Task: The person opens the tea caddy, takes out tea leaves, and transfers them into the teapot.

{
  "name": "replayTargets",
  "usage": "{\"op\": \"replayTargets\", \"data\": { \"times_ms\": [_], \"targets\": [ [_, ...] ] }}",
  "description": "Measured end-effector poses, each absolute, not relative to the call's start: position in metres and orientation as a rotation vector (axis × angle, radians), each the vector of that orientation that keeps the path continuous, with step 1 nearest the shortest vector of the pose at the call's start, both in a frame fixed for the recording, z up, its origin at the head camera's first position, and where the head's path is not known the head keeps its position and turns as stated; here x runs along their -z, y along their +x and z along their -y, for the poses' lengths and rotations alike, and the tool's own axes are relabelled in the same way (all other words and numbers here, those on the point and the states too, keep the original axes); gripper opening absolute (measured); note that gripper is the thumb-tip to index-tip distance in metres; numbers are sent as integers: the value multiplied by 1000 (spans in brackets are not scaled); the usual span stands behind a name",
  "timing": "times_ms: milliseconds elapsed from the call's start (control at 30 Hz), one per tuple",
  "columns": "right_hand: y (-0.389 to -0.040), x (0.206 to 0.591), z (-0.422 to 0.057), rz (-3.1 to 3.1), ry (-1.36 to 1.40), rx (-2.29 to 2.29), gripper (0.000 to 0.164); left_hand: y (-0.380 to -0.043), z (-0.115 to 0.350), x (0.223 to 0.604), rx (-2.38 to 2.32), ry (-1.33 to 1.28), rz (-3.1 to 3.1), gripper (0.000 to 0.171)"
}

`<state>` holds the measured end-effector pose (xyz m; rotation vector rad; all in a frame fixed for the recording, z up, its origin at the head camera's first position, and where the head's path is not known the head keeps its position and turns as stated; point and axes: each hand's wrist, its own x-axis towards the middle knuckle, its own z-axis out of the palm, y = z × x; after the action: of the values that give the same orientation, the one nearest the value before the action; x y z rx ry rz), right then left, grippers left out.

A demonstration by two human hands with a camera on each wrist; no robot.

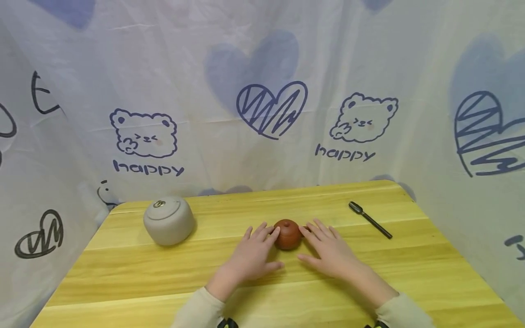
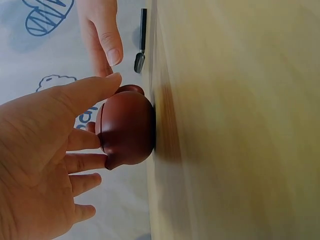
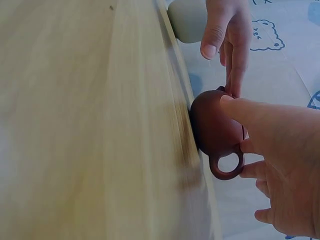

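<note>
A small reddish-brown clay teapot (image 1: pixel 288 236) with a knobbed lid stands upright on the wooden table (image 1: pixel 164 282), between both hands. My left hand (image 1: pixel 255 253) lies along its spout side, fingers spread and fairly straight; the fingertips reach the spout in the left wrist view. On the other side, my right hand (image 1: pixel 330 251) has its fingers extended beside the loop handle (image 3: pixel 227 170). In the right wrist view its fingertips come right up to the handle. Neither hand is curled round the teapot (image 2: pixel 127 127).
A grey lidded jar (image 1: pixel 169 222) stands at the table's back left. To the right lies a black tea scoop (image 1: pixel 370 220), set at a slant. Printed white cloth (image 1: pixel 262 159) hangs behind the table and along both sides.
</note>
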<state>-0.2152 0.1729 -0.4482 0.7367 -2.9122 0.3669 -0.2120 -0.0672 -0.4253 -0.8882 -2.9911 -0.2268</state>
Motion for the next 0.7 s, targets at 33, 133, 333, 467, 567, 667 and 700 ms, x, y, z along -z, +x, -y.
{"op": "replayTargets", "data": {
  "times_ms": [33, 133, 333, 467, 567, 667, 700],
  "targets": [
    [-214, 448, -175, 2914, 735, -364, 73, -212, 65, 425, 225, -893, 2991, 85],
    [-212, 446, -180, 2922, 728, -356, 73, -212, 61, 426, 211, -901, 2994, 85],
    [-210, 445, -186, 2926, 725, -326, 72, -214, 57, 426, 222, -911, 3006, 85],
    [-211, 447, -189, 2916, 741, -324, 71, -216, 58, 425, 223, -923, 3001, 84],
    [-213, 447, -191, 2902, 755, -326, 71, -218, 62, 426, 245, -939, 2989, 82],
    [-214, 446, -192, 2879, 761, -328, 70, -222, 67, 428, 295, -943, 2965, 80],
    [-215, 445, -193, 2870, 764, -331, 70, -224, 69, 428, 305, -941, 2955, 80]
  ]
}}
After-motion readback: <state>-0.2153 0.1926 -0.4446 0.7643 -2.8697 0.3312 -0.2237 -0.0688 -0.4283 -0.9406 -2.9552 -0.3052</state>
